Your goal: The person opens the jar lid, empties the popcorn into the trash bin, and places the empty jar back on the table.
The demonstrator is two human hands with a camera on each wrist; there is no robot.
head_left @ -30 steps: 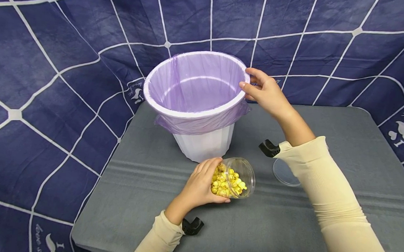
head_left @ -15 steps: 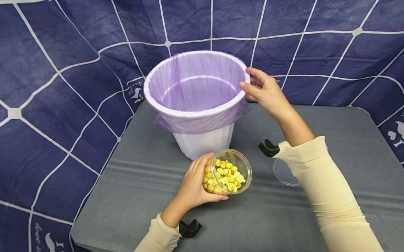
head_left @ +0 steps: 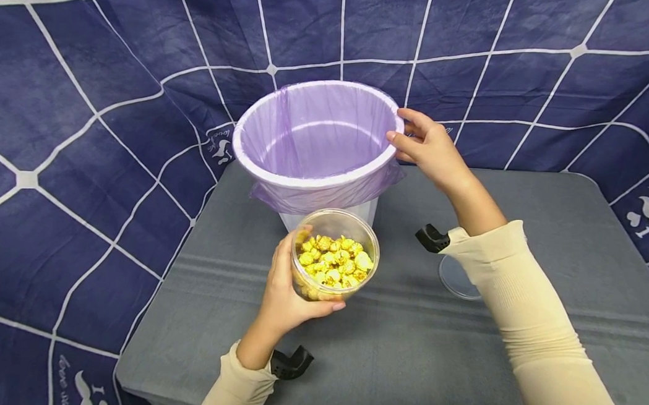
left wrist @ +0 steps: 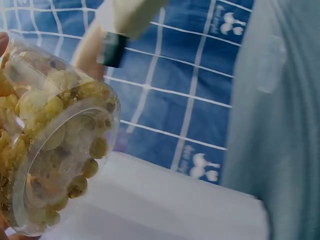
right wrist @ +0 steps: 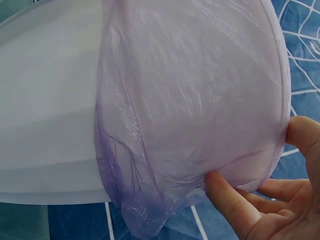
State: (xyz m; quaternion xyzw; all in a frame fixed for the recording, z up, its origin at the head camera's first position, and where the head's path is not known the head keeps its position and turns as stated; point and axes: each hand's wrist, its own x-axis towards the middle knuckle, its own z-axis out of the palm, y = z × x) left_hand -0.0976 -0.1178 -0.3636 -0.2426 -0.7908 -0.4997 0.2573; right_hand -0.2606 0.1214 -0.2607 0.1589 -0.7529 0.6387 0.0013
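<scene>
My left hand (head_left: 282, 293) grips a clear plastic jar (head_left: 329, 252), its open mouth tilted up toward the head camera. Yellow popcorn (head_left: 334, 262) fills much of it; the left wrist view shows the pieces through the clear base (left wrist: 65, 165). The jar is held above the table, just in front of a white trash can (head_left: 368, 210) lined with a purple bag (head_left: 328, 147). On the can's right side, my right hand (head_left: 430, 150) holds the rim. In the right wrist view, its thumb (right wrist: 227, 200) lies against the bag's folded-over edge and a fingertip touches the rim.
A clear round lid (head_left: 458, 279) lies on the grey cloth-covered table (head_left: 459, 372), partly hidden by the right sleeve. A blue curtain with white lines (head_left: 480, 26) hangs behind and at the sides. Black wrist mounts (head_left: 292, 363) sit on both wrists.
My left hand has moved left and up, nearer the trash can. The jar has turned from lying sideways to mouth upward. My right hand keeps its place on the rim.
</scene>
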